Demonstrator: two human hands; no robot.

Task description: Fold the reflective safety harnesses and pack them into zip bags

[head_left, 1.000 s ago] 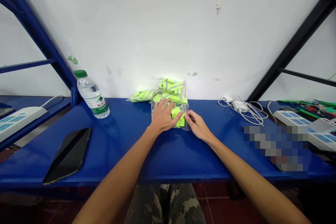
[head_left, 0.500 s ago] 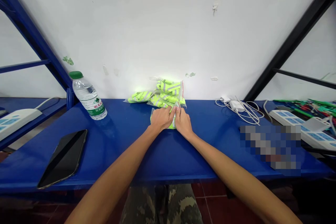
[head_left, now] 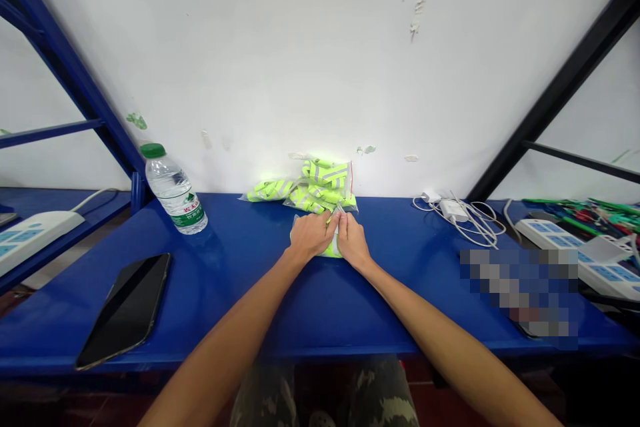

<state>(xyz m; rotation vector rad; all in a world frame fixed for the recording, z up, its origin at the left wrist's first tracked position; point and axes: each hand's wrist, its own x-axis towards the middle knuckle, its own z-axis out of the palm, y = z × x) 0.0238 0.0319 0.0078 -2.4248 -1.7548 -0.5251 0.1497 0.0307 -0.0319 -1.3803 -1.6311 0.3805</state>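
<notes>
**Head view: hands together on a bagged reflective vest (head_left: 333,248)**

Left hand (head_left: 313,235) and right hand (head_left: 353,241) side by side on the blue steel bench (head_left: 240,300), fingers (head_left: 327,223) pressed together, tips meeting at the bag's top edge. Vest flat on the bench, just in front of a heap of bagged vests (head_left: 320,180). Water bottle (head_left: 175,197) well off to the left, phone (head_left: 124,310) lying near the bench's front edge.
</notes>
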